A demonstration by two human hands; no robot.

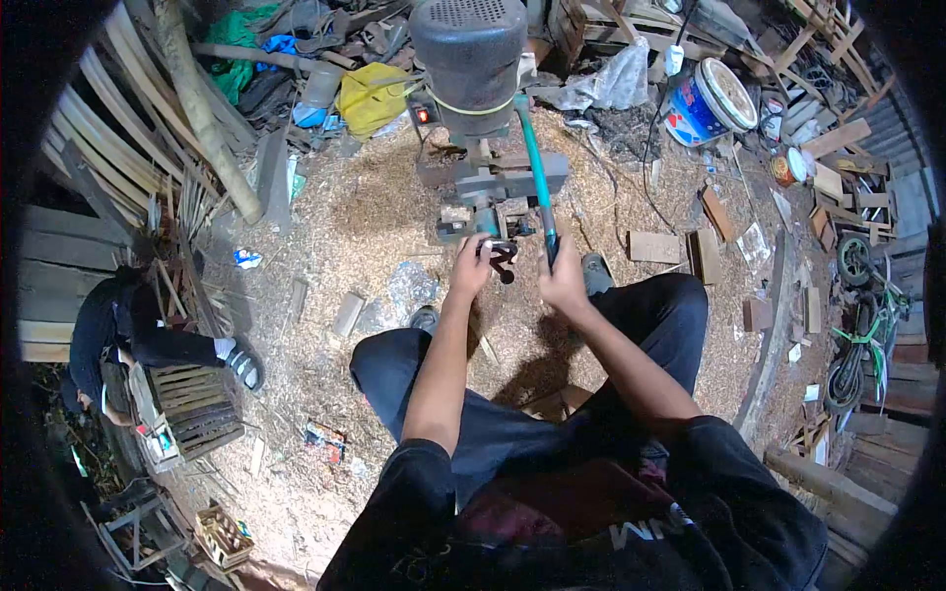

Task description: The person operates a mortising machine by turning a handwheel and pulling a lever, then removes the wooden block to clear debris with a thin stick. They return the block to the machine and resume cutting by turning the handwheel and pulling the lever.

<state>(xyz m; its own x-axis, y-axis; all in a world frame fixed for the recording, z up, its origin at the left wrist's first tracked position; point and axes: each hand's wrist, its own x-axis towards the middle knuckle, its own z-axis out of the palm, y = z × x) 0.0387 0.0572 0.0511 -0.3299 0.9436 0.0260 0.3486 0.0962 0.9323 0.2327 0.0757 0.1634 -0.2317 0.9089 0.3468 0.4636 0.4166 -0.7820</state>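
Note:
In front of me stands a machine with a dark upright motor point(469, 69) and a metal work table with clamp parts point(483, 187) below it. My right hand point(562, 276) is closed around the black grip of a long teal lever point(536, 158) that runs up beside the motor. My left hand point(473, 264) is closed on a small black crank handle point(504, 258) at the machine's near side. Its fingers partly hide the crank. The tool under the motor is hard to make out.
Shavings cover the ground, with wood blocks point(653, 247) at right. A paint bucket point(711, 101), a yellow bag point(372, 98) and scrap lie behind. Another person point(148, 325) sits bent over at left near a slatted crate point(202, 409). A small green bicycle point(867, 335) lies far right.

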